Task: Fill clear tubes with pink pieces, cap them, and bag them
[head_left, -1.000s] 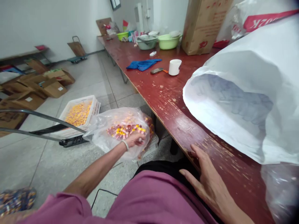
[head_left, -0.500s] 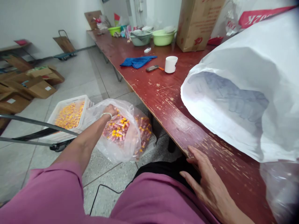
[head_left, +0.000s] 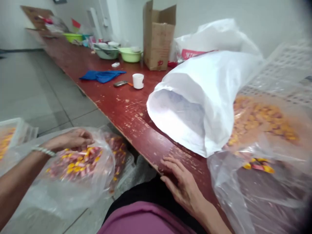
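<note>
On the left, my left hand [head_left: 75, 139], with a bead bracelet at the wrist, is over the mouth of a clear plastic bag [head_left: 70, 198]. Its fingers are curled together, and what they hold, if anything, is hidden. Below them inside the bag lie many small pink pieces with yellow ends [head_left: 79, 162]. My right hand [head_left: 180, 182] rests with spread fingers on the front edge of the red table [head_left: 156, 148], holding nothing. A large white sack [head_left: 195, 107] lies on the table beyond it, its mouth turned towards me.
At right, clear plastic [head_left: 265, 195] and yellow pieces [head_left: 265, 118] lie by a white crate [head_left: 287, 71]. A white mug [head_left: 138, 81], phone [head_left: 121, 83], blue cloth [head_left: 102, 76], green basins [head_left: 130, 55] and cardboard box [head_left: 159, 42] stand along the table. Another white crate [head_left: 18, 130] is at left.
The view has swung right, bringing the yellow pieces and crate on the right into sight. My left hand has risen off the pieces in the bag. My right hand stays at the table edge.
</note>
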`<state>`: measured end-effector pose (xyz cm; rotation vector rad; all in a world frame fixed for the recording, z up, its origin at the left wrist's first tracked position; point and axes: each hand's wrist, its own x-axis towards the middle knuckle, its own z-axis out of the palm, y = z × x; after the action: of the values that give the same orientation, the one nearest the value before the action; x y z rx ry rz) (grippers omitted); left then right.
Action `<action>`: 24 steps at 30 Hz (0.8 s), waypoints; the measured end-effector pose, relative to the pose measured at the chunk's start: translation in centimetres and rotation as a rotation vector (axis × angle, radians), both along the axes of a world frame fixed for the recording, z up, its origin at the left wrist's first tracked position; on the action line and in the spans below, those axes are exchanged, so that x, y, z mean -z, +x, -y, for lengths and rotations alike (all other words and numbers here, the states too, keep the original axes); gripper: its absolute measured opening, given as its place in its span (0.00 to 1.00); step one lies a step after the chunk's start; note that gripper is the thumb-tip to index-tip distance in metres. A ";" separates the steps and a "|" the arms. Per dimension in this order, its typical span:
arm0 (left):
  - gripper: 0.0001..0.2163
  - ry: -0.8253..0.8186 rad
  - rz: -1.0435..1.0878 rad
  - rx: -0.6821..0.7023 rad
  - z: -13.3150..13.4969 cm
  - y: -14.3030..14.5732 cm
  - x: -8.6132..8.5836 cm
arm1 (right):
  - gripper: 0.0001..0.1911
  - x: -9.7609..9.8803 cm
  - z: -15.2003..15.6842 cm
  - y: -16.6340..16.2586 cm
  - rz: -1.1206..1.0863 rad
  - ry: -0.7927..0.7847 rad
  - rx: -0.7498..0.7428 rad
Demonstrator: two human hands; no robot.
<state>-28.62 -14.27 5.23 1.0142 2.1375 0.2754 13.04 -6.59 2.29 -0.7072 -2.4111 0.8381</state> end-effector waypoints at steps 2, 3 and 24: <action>0.13 0.195 0.103 0.194 -2.4 3.2 -1.7 | 0.15 -0.9 -2.4 0.5 -0.047 0.026 0.125; 0.12 0.319 0.091 0.242 -4.0 5.1 -2.4 | 0.14 -1.2 -3.8 0.7 -0.062 0.038 0.195; 0.27 0.685 -0.497 0.653 -36.7 30.6 5.1 | 0.23 2.4 -24.5 3.3 0.507 0.248 0.844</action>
<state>1.95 22.42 0.11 2.3057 1.9994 0.4798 16.32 17.91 -0.09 -1.8022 -2.1860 0.0048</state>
